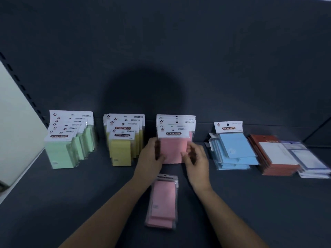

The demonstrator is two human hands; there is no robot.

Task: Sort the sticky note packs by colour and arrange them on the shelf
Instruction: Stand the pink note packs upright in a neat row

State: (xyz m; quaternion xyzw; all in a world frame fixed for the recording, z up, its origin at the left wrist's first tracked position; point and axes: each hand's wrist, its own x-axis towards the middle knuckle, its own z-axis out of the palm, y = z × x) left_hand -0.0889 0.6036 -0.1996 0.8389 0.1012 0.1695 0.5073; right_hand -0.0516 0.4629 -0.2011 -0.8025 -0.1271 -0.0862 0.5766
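Viewing a dark grey shelf (71,203) from above, with a dark back panel (179,51) behind it and a pale side panel (16,131) at far left.

Packs, left to right along the back:
- Green packs (60,151): standing row, one behind another, white "STICKY NOTE" header cards on top.
- Yellow packs (121,153): standing row, near the green, a clear gap between the two.
- Pink row (174,149): standing, centre of the shelf, just right of the yellow.
- Blue packs (234,149): mostly lying flat in a loose stack, well right of the pink; the top one leans with its header up.
- Red pads (279,168): flat stack touching the blue stack's right side, white front face on top.
- Pale pads (311,161): flat stack at far right, against the red pads.

Pink stack (163,201): a few packs lying flat near the front edge, between the two forearms, apart from the pink row.

Left grip (152,154): fingers wrapped round the left edge of the front pack of the pink row, thumb on its face. Holding.

Right grip (196,161): fingers bent, tips at the lower right of the same pack. Motion blur; cannot tell whether it holds or only touches.
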